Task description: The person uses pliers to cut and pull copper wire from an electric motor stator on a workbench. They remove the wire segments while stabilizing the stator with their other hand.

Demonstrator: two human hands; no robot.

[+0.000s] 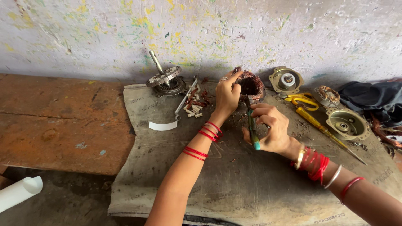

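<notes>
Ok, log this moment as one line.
left hand: grips stator | right hand: holds green-handled tool into stator | surface: cloth

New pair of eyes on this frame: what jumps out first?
Dead centre, the left hand grips a round motor stator wound with copper wire, while the right hand works a green-handled tool into it. Both wrists carry bright red bangles. Around them on the grey mat lie a rotor on its shaft to the left, and yellow-handled scissors and metal end covers to the right.
</notes>
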